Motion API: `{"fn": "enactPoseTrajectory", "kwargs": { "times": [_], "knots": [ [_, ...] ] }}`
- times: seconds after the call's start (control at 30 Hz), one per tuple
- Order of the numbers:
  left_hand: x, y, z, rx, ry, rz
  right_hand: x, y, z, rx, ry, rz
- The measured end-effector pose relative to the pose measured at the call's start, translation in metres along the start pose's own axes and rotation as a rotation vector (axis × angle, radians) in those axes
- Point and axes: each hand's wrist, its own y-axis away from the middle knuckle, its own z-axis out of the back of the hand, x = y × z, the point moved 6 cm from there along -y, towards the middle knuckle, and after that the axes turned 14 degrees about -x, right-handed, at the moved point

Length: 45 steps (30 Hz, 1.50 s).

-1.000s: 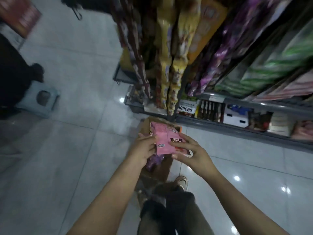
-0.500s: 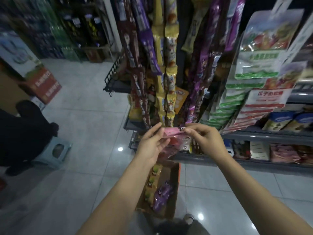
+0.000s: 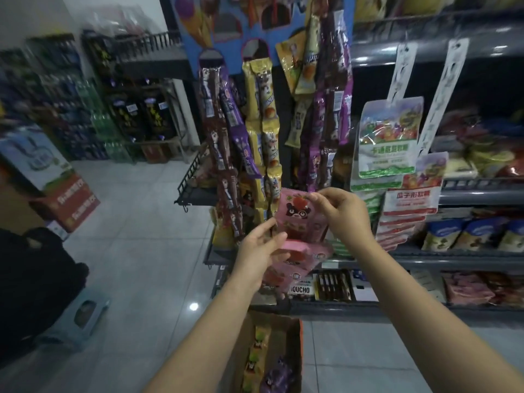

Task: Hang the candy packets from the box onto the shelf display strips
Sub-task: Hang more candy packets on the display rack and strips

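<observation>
Both hands pinch pink packets (image 3: pixel 302 219) just beside crowded strips (image 3: pixel 263 131), open floor (image 3: pixel 141 251) leftward

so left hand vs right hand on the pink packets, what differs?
The right hand pinches the top edge of the upper pink packet; the left hand holds the lower pink packets. The right hand sits higher, the left hand lower. Both are in front of the hanging candy strips.

The cardboard box (image 3: pixel 295 336) runs off the bottom edge; far shelves (image 3: pixel 85 109) blur.
</observation>
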Motion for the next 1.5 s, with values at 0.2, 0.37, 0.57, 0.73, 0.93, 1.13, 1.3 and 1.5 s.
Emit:
{"fn": "enactPoseTrajectory", "kwargs": {
  "times": [0.2, 0.37, 0.57, 0.73, 0.93, 1.13, 1.3, 1.5],
  "knots": [
    [-0.021, -0.004, -0.006, 0.016, -0.346, -0.22, 0.004, -0.014, 0.005, -0.023, 0.053, 0.018],
    [-0.042, -0.01, -0.02, -0.028, -0.367, -0.301, 0.017, -0.038, 0.014, 0.018, -0.063, 0.06],
    [-0.071, -0.021, -0.053, -0.056, -0.245, -0.391, 0.035, -0.074, 0.026, 0.069, -0.157, 0.133],
    [-0.092, -0.028, -0.085, -0.061, -0.084, -0.391, 0.032, -0.086, 0.015, 0.174, -0.095, 0.17],
    [-0.105, -0.033, -0.102, -0.066, 0.036, -0.355, 0.031, -0.105, 0.019, 0.216, -0.183, 0.154],
    [-0.115, -0.034, -0.112, -0.135, 0.104, -0.339, 0.02, -0.111, 0.019, 0.42, -0.464, -0.078],
    [-0.12, -0.033, -0.112, -0.148, 0.123, -0.301, 0.017, -0.111, 0.015, 0.415, -0.491, -0.159],
    [-0.142, -0.035, -0.106, 0.077, 0.084, -0.211, 0.041, -0.103, 0.014, 0.294, -0.584, -0.185]
  ]
}}
